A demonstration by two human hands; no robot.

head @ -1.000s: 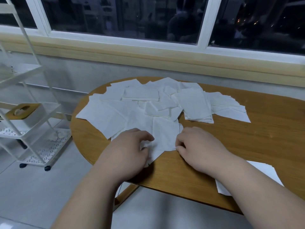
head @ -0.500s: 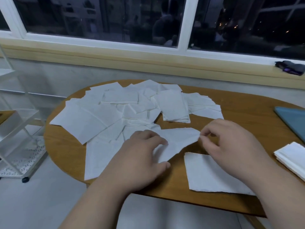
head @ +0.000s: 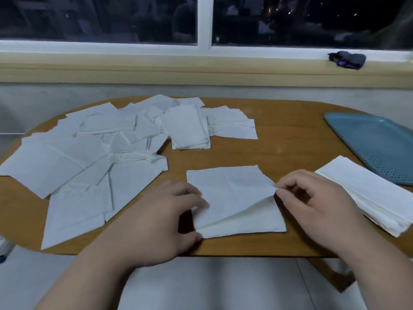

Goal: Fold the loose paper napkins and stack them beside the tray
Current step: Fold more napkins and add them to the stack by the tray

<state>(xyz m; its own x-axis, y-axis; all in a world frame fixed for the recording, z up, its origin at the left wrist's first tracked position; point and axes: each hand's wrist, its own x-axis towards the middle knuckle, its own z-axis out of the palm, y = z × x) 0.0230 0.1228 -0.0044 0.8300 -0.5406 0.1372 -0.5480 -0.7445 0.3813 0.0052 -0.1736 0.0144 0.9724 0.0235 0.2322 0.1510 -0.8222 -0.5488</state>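
Front and centre on the table point(head: 290, 148), between the two hands, sits the napkin point(head: 232, 198) I'm working on rn. Right hand point(head: 312, 202) pinches the right edge of its top layer betw thumb and forefinger, lifted a bit off the layer below. I read that as mid-fold: the flap gets lined up w/ the edge under it before any crease goes in. Left hand point(head: 165, 215) lays its fingers on the napkin's left edge and presses down, prob so the sheet doesn't slide while the other side gets tugged. Can't tell if the thumb is tucked under the near corner.

Folded stack point(head: 368, 193) lies just right of the right hand, just beside the blue tray point(head: 375, 142), maybe touching its near rim. Makes sense as the drop spot, short reach. Loose napkins point(head: 89, 157) overlap all over the left half, w/ a smaller neat pile point(head: 187, 128) behind. Lots left imo. Thin paper, so gentle pulls or it tears
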